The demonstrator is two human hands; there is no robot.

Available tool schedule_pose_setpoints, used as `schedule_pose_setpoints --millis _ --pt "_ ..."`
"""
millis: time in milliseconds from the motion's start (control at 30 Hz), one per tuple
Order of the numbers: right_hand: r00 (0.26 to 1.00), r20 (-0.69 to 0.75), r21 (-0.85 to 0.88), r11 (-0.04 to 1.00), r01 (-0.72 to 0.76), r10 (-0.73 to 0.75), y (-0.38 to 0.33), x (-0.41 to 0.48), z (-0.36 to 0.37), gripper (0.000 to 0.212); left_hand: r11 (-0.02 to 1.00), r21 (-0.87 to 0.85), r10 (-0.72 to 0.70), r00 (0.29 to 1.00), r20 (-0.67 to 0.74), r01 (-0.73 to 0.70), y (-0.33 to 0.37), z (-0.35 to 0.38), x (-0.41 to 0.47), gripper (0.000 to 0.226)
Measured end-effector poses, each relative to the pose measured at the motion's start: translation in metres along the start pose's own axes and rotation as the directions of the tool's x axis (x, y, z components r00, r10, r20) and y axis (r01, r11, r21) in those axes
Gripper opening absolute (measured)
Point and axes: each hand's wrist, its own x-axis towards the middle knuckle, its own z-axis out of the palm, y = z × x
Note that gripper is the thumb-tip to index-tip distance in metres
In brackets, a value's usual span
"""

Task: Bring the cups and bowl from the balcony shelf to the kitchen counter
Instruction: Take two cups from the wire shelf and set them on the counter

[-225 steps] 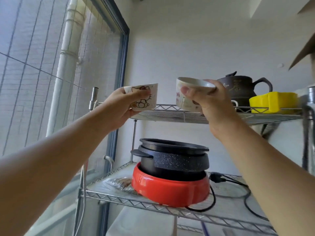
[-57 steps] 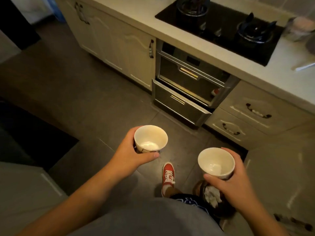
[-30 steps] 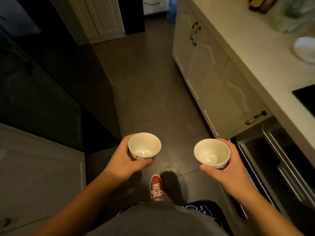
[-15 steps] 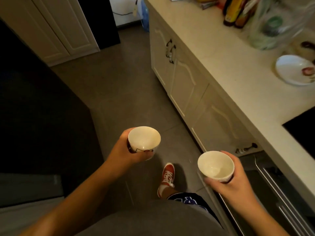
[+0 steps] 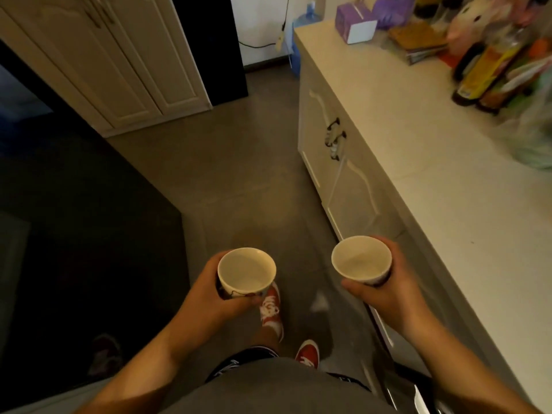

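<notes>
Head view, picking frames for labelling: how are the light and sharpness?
Head view: dim, warm light; white ceramic cup in left hand and its twin in right hand fairly sharp; bottles on pale counter smeared by motion blur; left side nearly black.

No legible text; bottle [image 5: 478, 73] labels blurred

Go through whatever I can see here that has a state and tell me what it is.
Left cup: upright, empty, held in left hand.
Right cup: upright, empty, held in right hand.
Counter cabinet doors: closed.
Tall cupboard doors: closed.
</notes>
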Motion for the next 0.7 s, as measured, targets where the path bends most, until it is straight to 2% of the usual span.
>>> schedule_pose_setpoints --millis 133,300,500,700 --pt "0.999 0.029 0.039 0.999 -0.023 0.021 -0.009 0.067 0.015 0.089 1.000 -0.010 -0.023 1.000 -0.006 0.023 0.004 -0.017 0.061 0.078" --pt "0.997 -0.049 0.044 0.997 -0.063 0.065 -0.023 0.126 0.015 0.082 0.999 -0.049 -0.015 1.000 0.007 0.015 0.023 -0.033 0.160 0.077" --pt "0.971 -0.197 0.009 0.990 -0.139 0.138 -0.036 0.163 -0.009 0.084 0.999 -0.050 0.031 0.980 0.195 -0.022 0.068 -0.033 0.279 0.078" --pt "0.924 -0.320 0.042 0.978 -0.206 0.208 -0.026 0.195 -0.034 0.084 0.998 -0.034 0.060 0.950 0.306 -0.052 0.102 -0.007 0.375 0.072"
